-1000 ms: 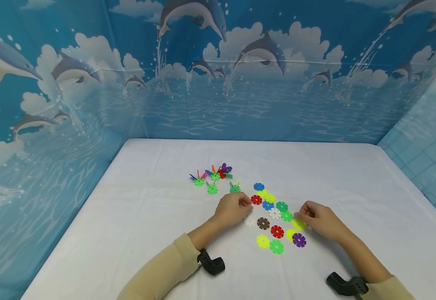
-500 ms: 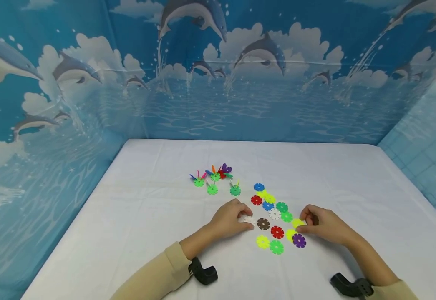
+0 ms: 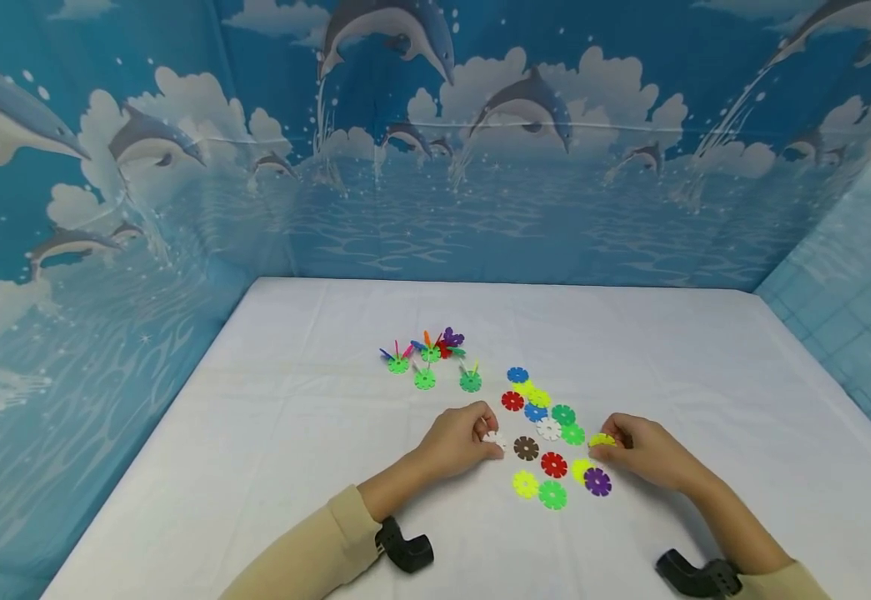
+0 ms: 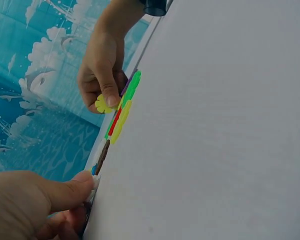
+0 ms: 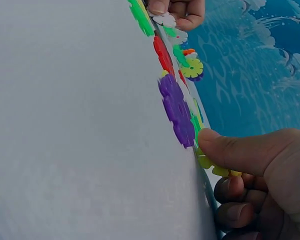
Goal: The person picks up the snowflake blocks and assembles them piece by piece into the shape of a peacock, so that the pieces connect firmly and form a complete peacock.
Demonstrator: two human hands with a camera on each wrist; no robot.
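Observation:
In the head view my left hand pinches a white notched disc between thumb and fingers, just left of a brown disc. My right hand pinches a yellow notched disc, tilted up off the cloth. The same yellow disc shows under my thumb in the right wrist view. Near the right hand lie a purple disc and a second yellow disc. Between the hands are a red disc, a light green disc and another white disc.
Farther back, small assemblies of slotted discs stand on the white cloth, one with a green base and one with purple pieces. A blue disc lies at the far end of the loose group. A dolphin-print curtain borders the table.
My left hand has drawn back from near the red disc and taken hold of the white disc. My right hand has gripped the yellow disc and lifted it off the cloth.

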